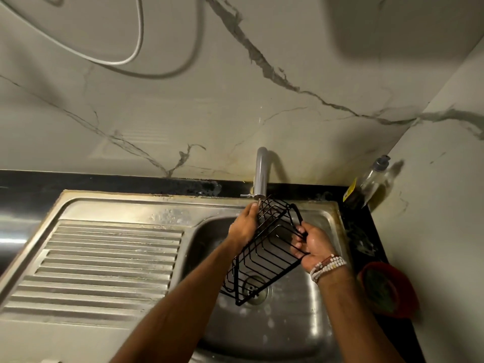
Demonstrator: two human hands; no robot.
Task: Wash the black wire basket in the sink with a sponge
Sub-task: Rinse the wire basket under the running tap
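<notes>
- Standing over the steel sink (327,305), a person holds the black wire basket (264,255) in the air above the bowl, with both bare hands on it.
- The basket's long axis runs on a slant: its far end is up just under the tap spout (260,176), its near end hangs low over the drain (255,288), apart from the sink floor as far as I can tell.
- The left hand (242,226) lies along the basket's upper left rim near the tap end; its grip looks curled onto the wire, though the fingertips are hidden behind the frame.
- The right hand (313,243) is clamped on the opposite long side, fingers hooked through the wires around the middle, a beaded bracelet (327,267) on that wrist.
- So the basket lies between the two hands, left hand nearer the high end, right hand nearer the middle.
- No sponge shows in either hand. I cannot tell whether water is running from the spout.
- A soap bottle (372,182) stands at the back right corner of the dark tabletop (351,226), and a red bowl (387,289) sits just beside the sink on the right; what lies in it is too blurred to name.
- My guess is that a hand must let go for a sponge, and the right is nearer that bowl.
</notes>
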